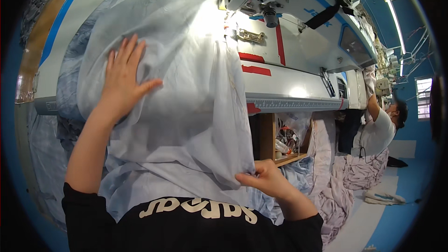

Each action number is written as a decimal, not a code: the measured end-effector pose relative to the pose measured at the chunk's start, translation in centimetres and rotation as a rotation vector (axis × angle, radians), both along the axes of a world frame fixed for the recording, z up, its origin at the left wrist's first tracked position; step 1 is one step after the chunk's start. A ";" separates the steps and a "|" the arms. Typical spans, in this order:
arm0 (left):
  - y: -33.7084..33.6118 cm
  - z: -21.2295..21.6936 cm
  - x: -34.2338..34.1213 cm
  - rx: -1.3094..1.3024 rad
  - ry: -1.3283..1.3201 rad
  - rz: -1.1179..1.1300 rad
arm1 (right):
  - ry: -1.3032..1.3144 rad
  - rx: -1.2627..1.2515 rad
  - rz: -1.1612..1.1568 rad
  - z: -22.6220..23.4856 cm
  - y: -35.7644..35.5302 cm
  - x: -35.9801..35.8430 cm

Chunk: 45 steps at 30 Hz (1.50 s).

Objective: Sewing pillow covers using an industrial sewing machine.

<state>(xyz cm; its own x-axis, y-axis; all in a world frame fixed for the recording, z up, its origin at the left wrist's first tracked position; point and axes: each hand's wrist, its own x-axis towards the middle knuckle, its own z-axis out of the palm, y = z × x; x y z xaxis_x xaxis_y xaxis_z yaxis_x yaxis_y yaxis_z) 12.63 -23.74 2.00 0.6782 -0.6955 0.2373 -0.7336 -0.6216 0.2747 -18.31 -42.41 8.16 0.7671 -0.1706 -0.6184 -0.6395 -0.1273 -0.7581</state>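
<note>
A large sheet of pale blue-grey fabric covers the left half of the sewing table and hangs over its front edge onto my lap. Spread flat with fingers stretched, my left hand presses on the cloth. At the lower right, my right hand pinches the fabric's hanging edge between thumb and fingers. The sewing machine stands beyond, its lamp shining brightly on the cloth near the needle area. Part of the fabric's far edge lies beside the machine's needle plate, where glare hides detail.
A ruler strip runs along the table's front edge. Below it, an open wooden drawer holds small items. Piles of pinkish cloth lie to the right. Another person works farther right. A small metal part rests on the table.
</note>
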 end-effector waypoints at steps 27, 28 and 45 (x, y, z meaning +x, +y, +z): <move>-4.4 -2.9 -19.2 -0.064 1.684 -0.472 | -0.233 -0.203 -0.108 -2.0 -1.0 -0.1; -4.4 -2.2 -19.2 -0.169 1.661 -0.486 | -0.155 -0.018 -0.346 -2.3 -1.5 1.3; -1.3 -0.5 4.3 0.029 -0.057 0.021 | 0.085 0.017 0.024 2.4 -1.0 1.3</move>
<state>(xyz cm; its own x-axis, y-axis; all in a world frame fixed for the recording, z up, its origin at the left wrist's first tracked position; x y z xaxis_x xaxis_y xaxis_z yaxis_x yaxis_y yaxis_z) 16.89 -25.05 1.54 0.6790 -0.6882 0.2558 -0.7340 -0.6444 0.2144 -16.99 -43.45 10.53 0.7154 -0.1416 -0.6842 -0.6986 -0.1315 -0.7033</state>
